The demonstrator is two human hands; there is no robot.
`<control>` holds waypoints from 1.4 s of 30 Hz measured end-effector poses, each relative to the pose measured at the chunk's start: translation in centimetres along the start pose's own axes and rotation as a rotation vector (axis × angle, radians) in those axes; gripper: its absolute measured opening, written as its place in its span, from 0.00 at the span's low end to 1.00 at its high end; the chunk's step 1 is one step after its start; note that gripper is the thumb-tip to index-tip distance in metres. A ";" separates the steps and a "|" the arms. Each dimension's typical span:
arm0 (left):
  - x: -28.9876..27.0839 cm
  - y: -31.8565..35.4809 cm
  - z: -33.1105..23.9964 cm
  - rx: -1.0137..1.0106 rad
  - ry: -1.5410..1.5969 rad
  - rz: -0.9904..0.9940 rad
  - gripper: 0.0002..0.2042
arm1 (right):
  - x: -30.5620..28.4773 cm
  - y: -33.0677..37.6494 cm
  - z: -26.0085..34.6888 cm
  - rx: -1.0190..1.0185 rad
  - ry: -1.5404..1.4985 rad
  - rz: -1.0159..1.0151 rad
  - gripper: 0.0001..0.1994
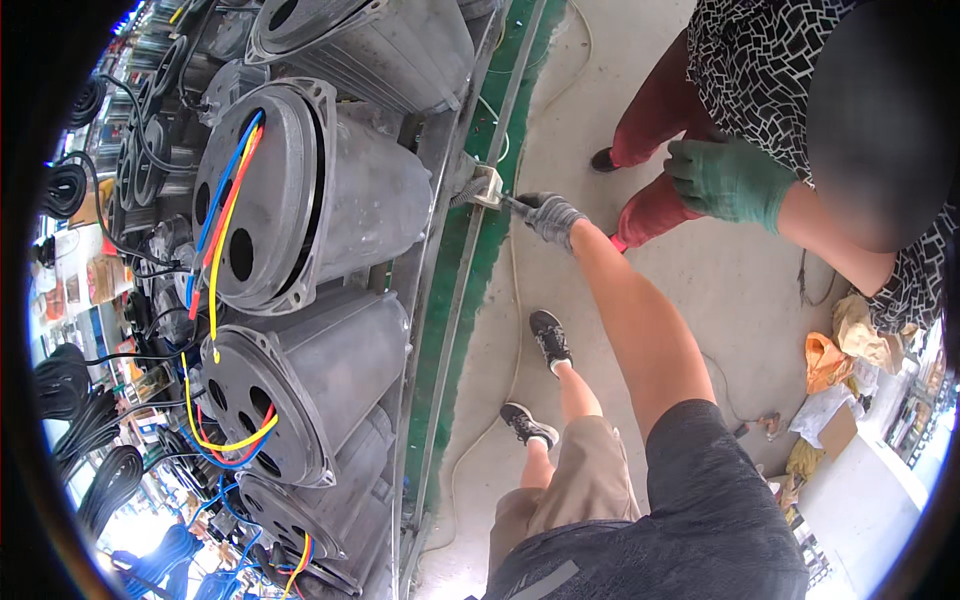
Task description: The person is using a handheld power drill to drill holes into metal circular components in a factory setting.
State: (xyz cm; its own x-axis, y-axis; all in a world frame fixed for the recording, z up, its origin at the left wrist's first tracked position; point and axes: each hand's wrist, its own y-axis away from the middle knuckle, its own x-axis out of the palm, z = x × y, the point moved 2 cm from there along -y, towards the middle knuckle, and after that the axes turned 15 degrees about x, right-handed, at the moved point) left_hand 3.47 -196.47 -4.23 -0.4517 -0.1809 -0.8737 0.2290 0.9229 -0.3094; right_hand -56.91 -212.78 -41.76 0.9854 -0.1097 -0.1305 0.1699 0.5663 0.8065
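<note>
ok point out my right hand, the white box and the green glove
Right hand (pixel 553 219): head view, back of its grey glove
White box (pixel 487 188): head view, middle of its casing
Green glove (pixel 733 183): head view, mid-glove

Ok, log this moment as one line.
right hand: gloved, at white box; left hand: out of view; grey housing: coloured wires; co-worker's hand: green-gloved

A dark grey short-sleeved shirt (pixel 660 560) is worn, marked low down by a lighter grey bar (pixel 545 581). The right hand (pixel 556 219) is covered by a grey, dark-patched glove (pixel 562 211). Beige shorts (pixel 572 475), pale low socks (pixel 561 367) and black lace-up shoes (pixel 549 337) with whitish patterning are also worn.
</note>
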 end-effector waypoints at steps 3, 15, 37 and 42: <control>0.4 0.0 0.1 0.017 -0.018 0.019 0.21 | -0.7 -1.0 0.1 -0.074 0.098 -0.030 0.23; 0.8 0.5 0.8 0.095 -0.111 0.092 0.19 | -1.5 -1.2 1.1 -0.160 0.096 -0.046 0.24; 1.2 -2.3 0.1 0.308 -0.285 0.133 0.16 | 1.4 -2.3 5.6 -0.121 0.107 -0.143 0.17; 10.8 -9.9 -1.9 0.450 -0.225 -0.158 0.15 | -0.2 -3.0 0.9 -0.112 0.307 -0.248 0.29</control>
State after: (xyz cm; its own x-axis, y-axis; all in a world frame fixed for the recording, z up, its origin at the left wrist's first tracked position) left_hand -5.30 -206.93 -9.84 -0.3258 -0.4205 -0.8468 0.5432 0.6498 -0.5317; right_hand -57.58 -215.22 -43.60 0.8700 -0.0148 -0.4929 0.3867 0.6407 0.6633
